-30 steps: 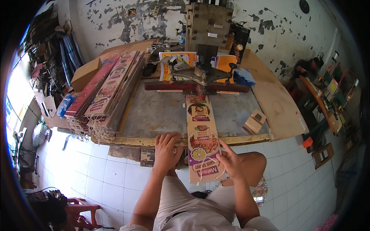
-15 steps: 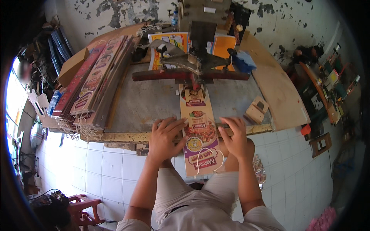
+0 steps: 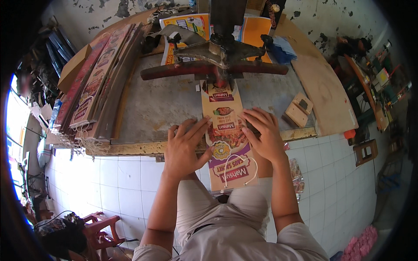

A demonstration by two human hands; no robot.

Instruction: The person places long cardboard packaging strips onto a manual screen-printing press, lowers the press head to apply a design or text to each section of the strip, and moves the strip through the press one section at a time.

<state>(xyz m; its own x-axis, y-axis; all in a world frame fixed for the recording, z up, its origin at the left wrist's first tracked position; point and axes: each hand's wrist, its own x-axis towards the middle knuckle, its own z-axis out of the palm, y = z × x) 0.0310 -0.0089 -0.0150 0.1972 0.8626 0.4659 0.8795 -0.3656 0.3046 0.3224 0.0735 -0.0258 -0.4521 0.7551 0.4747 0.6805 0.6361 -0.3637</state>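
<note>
A long printed cardboard strip (image 3: 226,115) in tan and purple lies on the metal worktable, its near end jutting past the front edge over my lap. A white cord loop (image 3: 256,166) hangs at that near end. The far end sits beneath the red and dark metal press head (image 3: 222,65). My left hand (image 3: 185,148) rests at the strip's left edge, fingers spread and fingertips touching it. At the right edge is my right hand (image 3: 264,135), thumb and fingers apart, fingertips on the card. Neither hand is closed round it.
Piles of similar corded strips (image 3: 93,82) lie at the table's left. A small wooden block (image 3: 299,108) is at the right, near a plywood board (image 3: 320,93). Printed sheets (image 3: 257,32) and blue plastic (image 3: 283,51) lie behind the press. A red stool (image 3: 102,230) stands lower left.
My right hand has moved in to touch the strip's right edge. My left hand stays at the left edge, its fingers shifted slightly. The whole view has tilted a little.
</note>
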